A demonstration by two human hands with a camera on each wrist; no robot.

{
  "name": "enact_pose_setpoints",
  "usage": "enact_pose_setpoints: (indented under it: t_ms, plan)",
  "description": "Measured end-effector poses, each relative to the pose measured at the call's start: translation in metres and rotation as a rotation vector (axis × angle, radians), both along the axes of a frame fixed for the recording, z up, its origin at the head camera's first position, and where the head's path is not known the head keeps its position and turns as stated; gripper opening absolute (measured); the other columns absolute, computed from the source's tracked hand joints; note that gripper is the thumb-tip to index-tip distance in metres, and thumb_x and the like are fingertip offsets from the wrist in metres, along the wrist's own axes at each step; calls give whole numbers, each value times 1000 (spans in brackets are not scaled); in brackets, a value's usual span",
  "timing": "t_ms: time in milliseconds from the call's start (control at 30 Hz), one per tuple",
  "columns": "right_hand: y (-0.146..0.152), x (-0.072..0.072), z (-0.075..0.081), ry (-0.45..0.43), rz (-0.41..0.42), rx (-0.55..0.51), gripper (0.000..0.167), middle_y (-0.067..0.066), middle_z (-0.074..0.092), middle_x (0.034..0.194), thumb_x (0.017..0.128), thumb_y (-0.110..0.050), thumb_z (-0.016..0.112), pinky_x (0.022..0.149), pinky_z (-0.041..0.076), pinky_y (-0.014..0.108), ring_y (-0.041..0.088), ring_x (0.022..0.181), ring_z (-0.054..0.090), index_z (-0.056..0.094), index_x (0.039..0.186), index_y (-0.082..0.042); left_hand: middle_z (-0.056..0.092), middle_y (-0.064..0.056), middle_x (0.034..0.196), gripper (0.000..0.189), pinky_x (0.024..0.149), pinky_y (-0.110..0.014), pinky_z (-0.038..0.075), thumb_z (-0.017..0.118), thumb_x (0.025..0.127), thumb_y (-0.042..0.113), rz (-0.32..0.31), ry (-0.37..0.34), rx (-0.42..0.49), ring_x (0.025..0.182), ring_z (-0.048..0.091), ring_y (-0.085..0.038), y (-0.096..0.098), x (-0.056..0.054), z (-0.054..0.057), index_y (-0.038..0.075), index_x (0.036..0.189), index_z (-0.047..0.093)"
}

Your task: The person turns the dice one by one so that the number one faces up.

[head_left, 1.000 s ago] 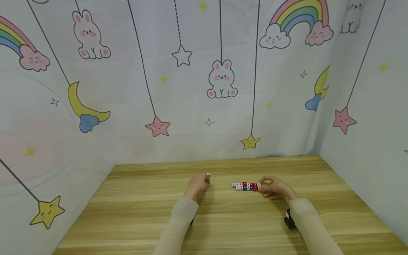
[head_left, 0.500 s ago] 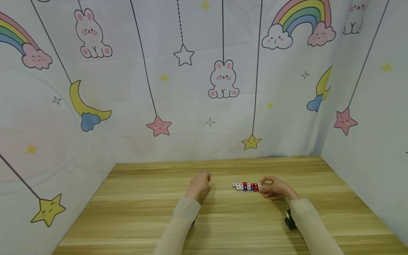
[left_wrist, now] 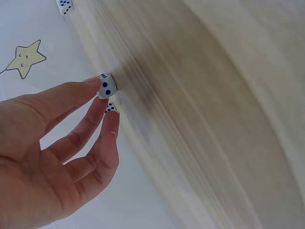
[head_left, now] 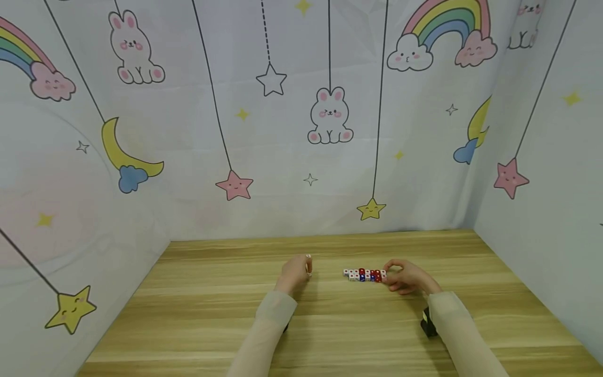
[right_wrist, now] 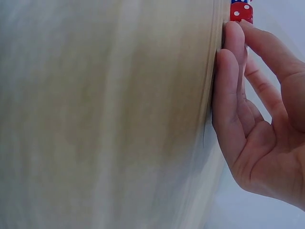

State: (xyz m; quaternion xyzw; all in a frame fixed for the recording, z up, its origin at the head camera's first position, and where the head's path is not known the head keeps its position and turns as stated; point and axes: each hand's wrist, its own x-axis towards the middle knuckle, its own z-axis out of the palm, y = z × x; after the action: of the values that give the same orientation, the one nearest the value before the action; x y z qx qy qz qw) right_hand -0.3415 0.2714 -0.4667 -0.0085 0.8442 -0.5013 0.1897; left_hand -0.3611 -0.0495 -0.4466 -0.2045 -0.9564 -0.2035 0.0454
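Note:
In the left wrist view, my left hand (left_wrist: 62,157) pinches a white die (left_wrist: 107,87) with blue dots between thumb and fingertip. A second white die (left_wrist: 111,107) shows just behind it by another fingertip; whether that finger holds it I cannot tell. The head view has this left hand (head_left: 294,273) low over the table, left of the dice rows. Two adjoining rows of white, red and blue dice (head_left: 365,275) lie on the table. My right hand (head_left: 409,277) holds their right end between thumb and forefinger, a red die (right_wrist: 242,12) beside the fingertips in the right wrist view.
The wood-grain table (head_left: 330,330) meets a white printed cloth (head_left: 282,209) at the back and both sides. A black wrist device (head_left: 428,323) sits under the right sleeve. One further white die (left_wrist: 65,6) shows at the left wrist view's top edge.
My left hand has turned slightly, and a white die at its far side, hidden half a second ago, shows again. My right hand and the dice rows stay put.

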Motion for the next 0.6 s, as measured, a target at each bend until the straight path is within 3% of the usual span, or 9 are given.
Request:
enact_pose_setpoints:
  t_ms: [200, 600]
  plan:
    - [-2, 2, 3, 4, -3, 24, 34, -1, 63, 66, 82, -15, 63, 50, 48, 27, 8, 58, 60, 48, 111, -4, 61, -4, 80, 7, 58, -28, 42, 67, 73, 1, -6, -77, 22, 70, 54, -15, -1, 3, 1, 5, 75, 62]
    - [-3, 3, 6, -4, 17, 19, 36, -1, 63, 68, 82, -16, 63, 49, 48, 26, 8, 58, 59, 46, 112, -5, 63, -9, 83, 9, 59, -29, 42, 69, 74, 4, -69, -70, 71, 73, 56, -19, -9, 6, 2, 4, 76, 60]
